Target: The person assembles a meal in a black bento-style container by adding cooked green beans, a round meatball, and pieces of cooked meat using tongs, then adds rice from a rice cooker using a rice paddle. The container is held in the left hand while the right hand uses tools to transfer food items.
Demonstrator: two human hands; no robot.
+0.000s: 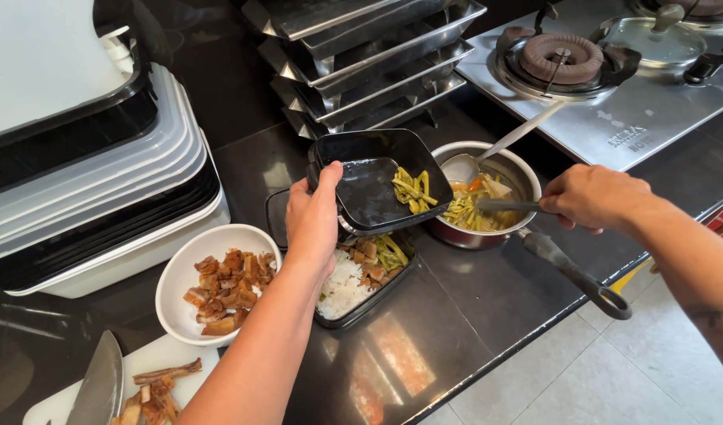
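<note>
Holding black tray [369, 185] of greens [413, 190]

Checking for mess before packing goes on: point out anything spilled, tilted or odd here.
No spill shows. The left hand holds the small black tray tilted over the filled meal box, with vegetable strips in its corner. The cleaver lies beside meat scraps on the cutting board.

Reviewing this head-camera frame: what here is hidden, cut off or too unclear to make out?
- Working end of the utensil in the right hand: sunk in the saucepan vegetables.
- Lower meal box: partly covered by the black container in the left hand.
- Knife, cutting board: cut by bottom edge.
- Glass lid: cut by top edge.
</note>
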